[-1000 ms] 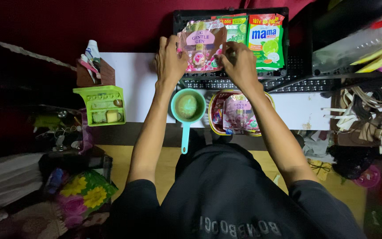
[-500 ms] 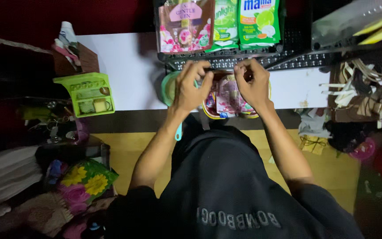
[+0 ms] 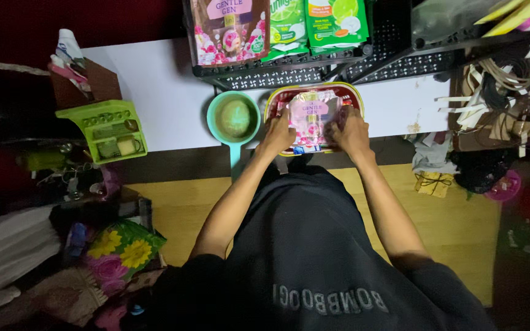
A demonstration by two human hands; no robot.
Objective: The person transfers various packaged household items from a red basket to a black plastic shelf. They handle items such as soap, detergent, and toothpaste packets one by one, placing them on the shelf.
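Over the white surface [image 3: 154, 92], I am holding a pink flowered pouch [image 3: 310, 117] inside the red basket [image 3: 314, 92]. My left hand [image 3: 279, 130] is gripping its left edge, my right hand [image 3: 349, 129] its right edge. Just beside is standing a teal scoop [image 3: 234, 119].

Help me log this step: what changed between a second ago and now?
Both hands came back from the black rack to the red basket. The left hand and right hand now rest on a pink floral pouch lying in that basket; earlier they gripped a like pouch up in the rack. The teal scoop, green organiser and green pouches stayed put.
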